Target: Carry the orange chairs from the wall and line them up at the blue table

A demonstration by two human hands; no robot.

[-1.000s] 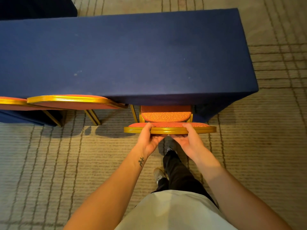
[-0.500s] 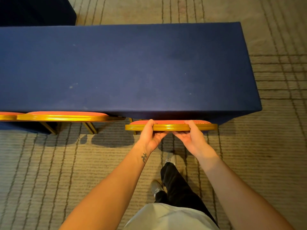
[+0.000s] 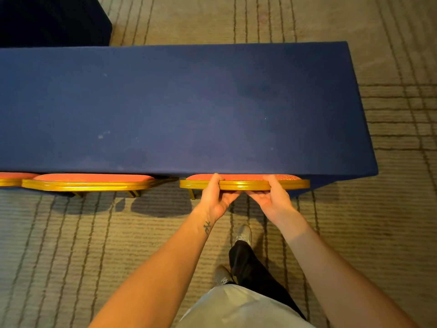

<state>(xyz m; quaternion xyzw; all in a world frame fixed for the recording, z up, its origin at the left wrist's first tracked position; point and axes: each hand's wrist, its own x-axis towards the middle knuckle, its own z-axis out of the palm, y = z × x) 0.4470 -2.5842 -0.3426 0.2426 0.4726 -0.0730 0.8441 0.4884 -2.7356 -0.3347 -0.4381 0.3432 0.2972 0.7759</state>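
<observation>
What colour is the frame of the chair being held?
Shiny gold frame, clearest in the head view.

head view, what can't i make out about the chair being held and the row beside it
Head view:
- Held chair: seat and front legs hidden under the blue table; only the backrest top shows.
- Left hand, right hand: fingertips hidden behind the backrest.
- Leftmost chair: cut off by the frame's left edge.
</observation>
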